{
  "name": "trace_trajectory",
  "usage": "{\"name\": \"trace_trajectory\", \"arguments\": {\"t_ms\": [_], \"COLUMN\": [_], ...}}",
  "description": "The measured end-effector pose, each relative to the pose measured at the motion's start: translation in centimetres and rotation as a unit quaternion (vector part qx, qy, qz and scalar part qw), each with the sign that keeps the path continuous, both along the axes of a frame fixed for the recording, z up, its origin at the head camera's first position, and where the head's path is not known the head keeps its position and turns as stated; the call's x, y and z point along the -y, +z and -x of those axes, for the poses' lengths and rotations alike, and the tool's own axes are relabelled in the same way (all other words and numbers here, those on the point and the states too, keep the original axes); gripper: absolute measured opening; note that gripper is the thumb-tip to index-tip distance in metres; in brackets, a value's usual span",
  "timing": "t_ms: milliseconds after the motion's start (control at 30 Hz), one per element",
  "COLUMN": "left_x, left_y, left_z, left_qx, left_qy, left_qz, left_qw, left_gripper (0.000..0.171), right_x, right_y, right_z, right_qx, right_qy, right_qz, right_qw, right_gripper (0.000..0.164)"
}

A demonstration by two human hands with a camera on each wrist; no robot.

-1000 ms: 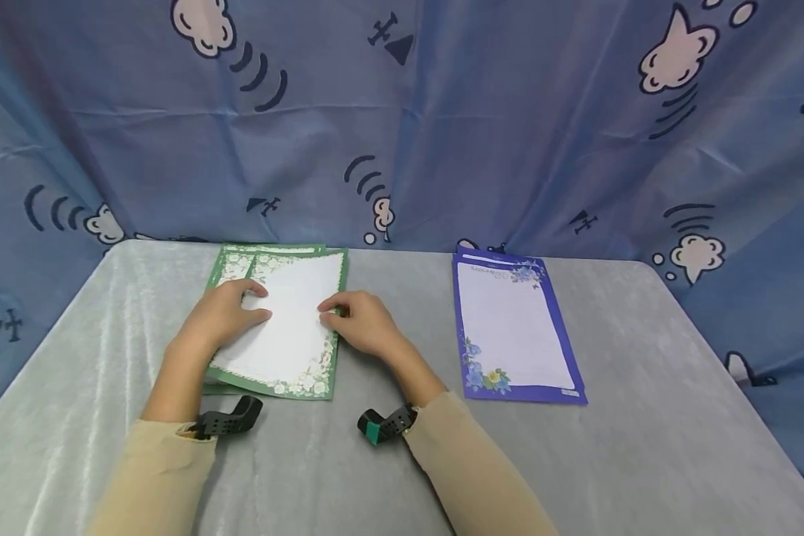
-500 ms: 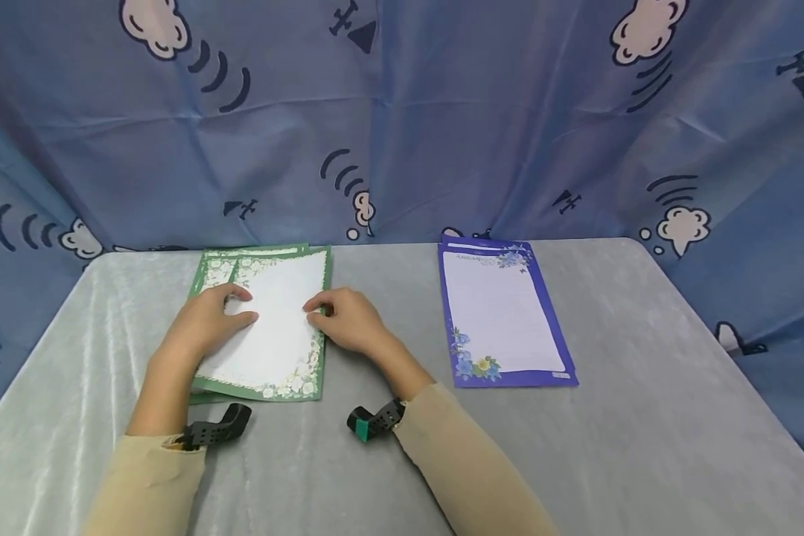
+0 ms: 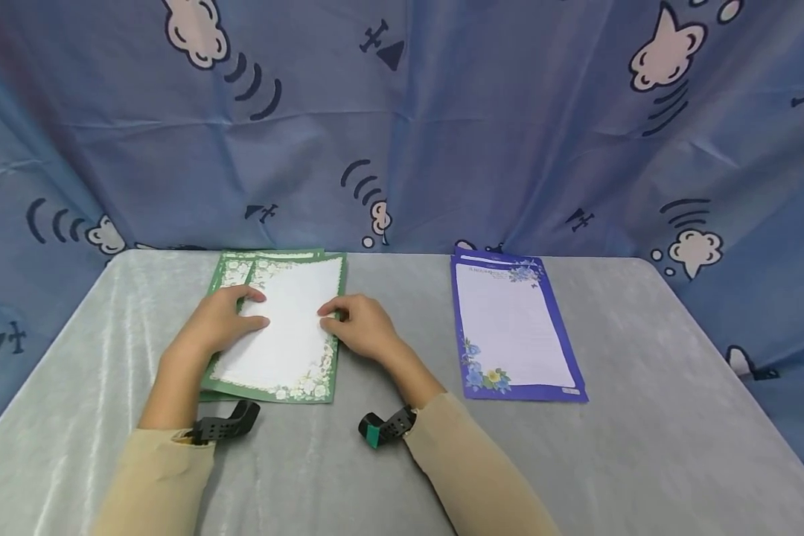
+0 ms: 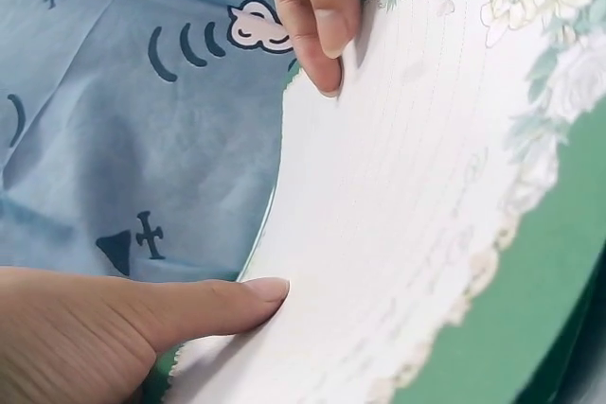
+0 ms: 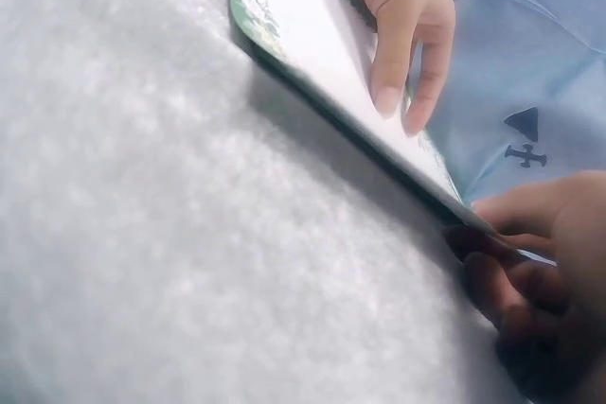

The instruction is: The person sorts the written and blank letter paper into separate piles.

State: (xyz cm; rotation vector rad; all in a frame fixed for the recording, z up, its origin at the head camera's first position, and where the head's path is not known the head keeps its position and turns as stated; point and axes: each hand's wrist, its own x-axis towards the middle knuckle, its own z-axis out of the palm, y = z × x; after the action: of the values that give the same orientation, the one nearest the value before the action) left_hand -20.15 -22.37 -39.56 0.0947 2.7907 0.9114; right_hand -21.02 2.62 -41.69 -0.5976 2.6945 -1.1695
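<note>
A sheet of lined writing paper (image 3: 288,342) with a green border and white flowers lies on the left part of the table. More green paper (image 3: 231,274) shows beneath it at the left and top. My left hand (image 3: 217,320) rests on its left side, thumb and forefinger apart on the white area; the left wrist view shows the thumb (image 4: 251,300) lying on the paper. At the right edge my right hand (image 3: 365,326) pinches the paper. In the right wrist view the right fingers (image 5: 530,210) hold that edge, some curled below it.
Purple-bordered paper (image 3: 516,327) with blue flowers lies to the right, another purple sheet partly under it. A grey cloth covers the table (image 3: 643,417). Behind hangs a blue printed curtain (image 3: 482,149). A black strap (image 3: 228,424) is on the left wrist, another (image 3: 388,426) on the right.
The head view shifts left and back again. Both hands keep their places on the green paper, and the papers stay where they were.
</note>
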Motion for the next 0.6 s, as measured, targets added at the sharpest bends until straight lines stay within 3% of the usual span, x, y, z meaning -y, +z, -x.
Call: {"name": "trace_trajectory", "arguments": {"t_ms": [600], "left_x": [0.09], "left_y": [-0.05], "left_z": [-0.01], "left_qx": [-0.012], "left_qy": [0.006], "left_qz": [0.002], "left_qw": [0.9999], "left_gripper": [0.048], "right_x": [0.00], "right_y": [-0.66], "right_z": [0.08], "right_qx": [-0.018], "right_qy": [-0.023], "right_qz": [0.026], "right_qw": [0.999], "right_gripper": [0.020]}}
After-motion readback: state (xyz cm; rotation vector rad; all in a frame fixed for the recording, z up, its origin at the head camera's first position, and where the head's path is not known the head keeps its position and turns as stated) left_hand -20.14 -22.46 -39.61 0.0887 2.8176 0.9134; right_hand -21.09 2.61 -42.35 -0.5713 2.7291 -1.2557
